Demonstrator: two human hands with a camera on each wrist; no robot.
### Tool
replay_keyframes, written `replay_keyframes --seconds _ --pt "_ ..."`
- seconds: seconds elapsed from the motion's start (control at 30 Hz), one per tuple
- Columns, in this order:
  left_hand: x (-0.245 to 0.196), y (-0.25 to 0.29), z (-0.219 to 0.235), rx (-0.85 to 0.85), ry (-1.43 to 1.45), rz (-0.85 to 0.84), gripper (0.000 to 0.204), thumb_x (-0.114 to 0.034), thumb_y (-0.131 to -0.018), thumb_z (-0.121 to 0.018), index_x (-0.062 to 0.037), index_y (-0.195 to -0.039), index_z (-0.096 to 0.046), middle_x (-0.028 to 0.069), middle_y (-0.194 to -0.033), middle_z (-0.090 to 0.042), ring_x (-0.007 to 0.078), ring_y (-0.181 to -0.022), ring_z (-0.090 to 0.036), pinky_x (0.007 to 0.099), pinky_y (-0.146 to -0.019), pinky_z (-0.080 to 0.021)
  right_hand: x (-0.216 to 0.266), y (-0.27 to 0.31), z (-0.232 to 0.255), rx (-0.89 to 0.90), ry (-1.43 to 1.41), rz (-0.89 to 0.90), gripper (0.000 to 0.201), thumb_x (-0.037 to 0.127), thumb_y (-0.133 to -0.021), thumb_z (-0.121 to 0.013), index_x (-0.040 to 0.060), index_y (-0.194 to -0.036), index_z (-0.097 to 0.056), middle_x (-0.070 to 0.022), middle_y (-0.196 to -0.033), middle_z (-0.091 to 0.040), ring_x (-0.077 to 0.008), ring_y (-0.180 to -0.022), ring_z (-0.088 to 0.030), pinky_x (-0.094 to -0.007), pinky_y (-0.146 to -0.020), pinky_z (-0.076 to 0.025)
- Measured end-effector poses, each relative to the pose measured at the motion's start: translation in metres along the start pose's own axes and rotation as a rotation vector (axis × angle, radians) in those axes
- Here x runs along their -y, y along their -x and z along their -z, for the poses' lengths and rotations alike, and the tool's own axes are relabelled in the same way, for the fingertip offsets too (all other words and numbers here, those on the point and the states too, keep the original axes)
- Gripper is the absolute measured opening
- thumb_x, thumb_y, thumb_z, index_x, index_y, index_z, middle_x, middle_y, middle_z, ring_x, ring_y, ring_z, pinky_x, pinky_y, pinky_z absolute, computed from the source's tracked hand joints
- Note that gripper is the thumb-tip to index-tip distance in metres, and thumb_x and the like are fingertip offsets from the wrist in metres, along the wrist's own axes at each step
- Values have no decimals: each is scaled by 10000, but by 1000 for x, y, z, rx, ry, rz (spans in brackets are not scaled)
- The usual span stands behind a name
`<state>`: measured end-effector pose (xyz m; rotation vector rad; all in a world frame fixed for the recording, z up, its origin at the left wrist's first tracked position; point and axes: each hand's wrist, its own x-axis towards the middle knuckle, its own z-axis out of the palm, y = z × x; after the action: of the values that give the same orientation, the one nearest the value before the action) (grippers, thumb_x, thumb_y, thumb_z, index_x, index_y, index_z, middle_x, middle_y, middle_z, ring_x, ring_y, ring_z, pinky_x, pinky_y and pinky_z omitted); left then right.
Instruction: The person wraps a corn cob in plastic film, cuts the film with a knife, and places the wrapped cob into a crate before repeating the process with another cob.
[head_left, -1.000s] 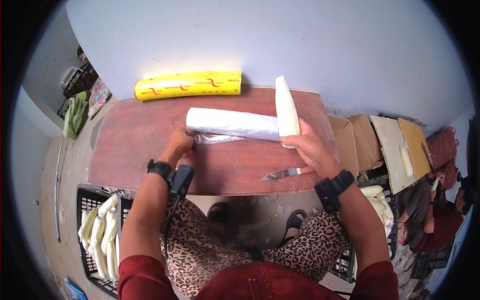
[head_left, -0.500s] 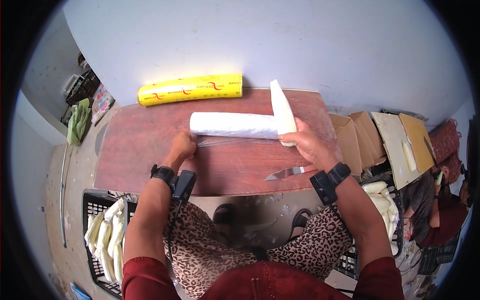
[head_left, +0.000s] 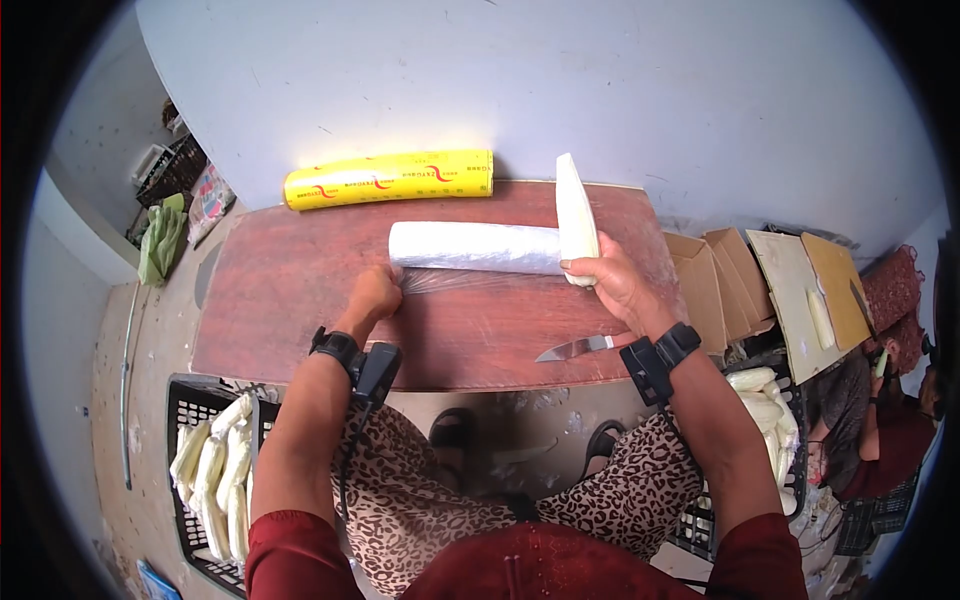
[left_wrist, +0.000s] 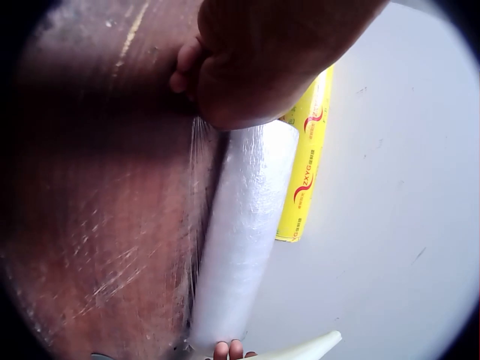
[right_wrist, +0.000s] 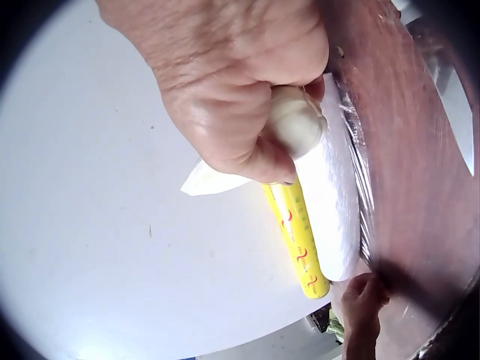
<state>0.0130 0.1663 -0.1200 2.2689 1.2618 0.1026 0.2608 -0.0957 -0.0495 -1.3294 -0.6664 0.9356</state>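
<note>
A white roll of cling film (head_left: 470,246) (left_wrist: 240,240) (right_wrist: 334,210) lies across the red-brown table (head_left: 290,300). My left hand (head_left: 375,292) (left_wrist: 255,67) pinches the loose film sheet (head_left: 460,283) at the roll's left end and stretches it toward me. My right hand (head_left: 610,280) (right_wrist: 240,97) grips the base of a pale, tapered vegetable stalk (head_left: 576,215) (right_wrist: 296,124), held upright at the roll's right end. The stalk's tip (left_wrist: 300,351) shows in the left wrist view.
A yellow boxed film roll (head_left: 390,178) (left_wrist: 307,165) (right_wrist: 296,232) lies at the table's far edge by the wall. A knife (head_left: 580,347) rests near the front right edge. Black crates of pale stalks (head_left: 210,460) (head_left: 760,400) flank me. Cardboard boxes (head_left: 715,275) and another person (head_left: 880,420) are at right.
The roll has shifted slightly away from me, with more film stretched out from it. My right hand and the stalk moved a little farther back; the stalk stands more upright.
</note>
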Motion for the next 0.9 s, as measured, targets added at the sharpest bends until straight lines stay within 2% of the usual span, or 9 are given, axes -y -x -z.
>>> replay_keyframes --seconds 0.2,0.37,0.47,0.57,0.67,0.9 --pt "7 -3 -1 -2 -16 15 178 -67 -745 -544 -35 -868 -669 256 -887 -663 393 -876 -652 431 -778 -515 -1 -1 4 10 15 -33 622 40 -718 -716 -63 -1252 -413 -133 -1112 -569 -202 -1043 -542 -321 -915 -433" --pt "6 0 3 31 -1 30 150 -64 -749 -529 -40 -808 -665 236 -821 -670 365 -828 -668 416 -741 -523 2 5 -2 37 128 -28 616 66 -694 -746 -50 -1223 -452 -128 -1109 -572 -204 -1043 -545 -324 -896 -448" --pt "4 3 7 39 17 29 138 -62 -749 -525 -45 -757 -662 219 -754 -667 343 -777 -675 405 -716 -526 -8 2 -8 -23 379 47 608 92 -664 -767 -8 -1195 -487 -138 -1100 -585 -237 -1031 -554 -340 -908 -445" --pt "-1 6 11 57 41 36 132 -62 -748 -529 -52 -722 -658 204 -709 -663 324 -737 -678 396 -696 -527 -6 1 -20 52 687 107 626 121 -641 -783 23 -1191 -501 -149 -1114 -563 -289 -1058 -544 -366 -932 -437" --pt "1 6 10 49 47 19 128 -62 -748 -531 -57 -705 -652 194 -690 -661 311 -712 -678 389 -679 -528 -14 3 -35 86 873 216 609 136 -650 -779 38 -1184 -504 -162 -1129 -523 -319 -1090 -520 -387 -948 -430" --pt "-1 5 10 60 20 7 117 -59 -739 -536 -66 -697 -645 177 -671 -660 299 -666 -675 380 -645 -527 -29 0 -61 158 1002 282 516 75 -685 -738 47 -1141 -499 -164 -1139 -462 -364 -1097 -495 -423 -948 -430"
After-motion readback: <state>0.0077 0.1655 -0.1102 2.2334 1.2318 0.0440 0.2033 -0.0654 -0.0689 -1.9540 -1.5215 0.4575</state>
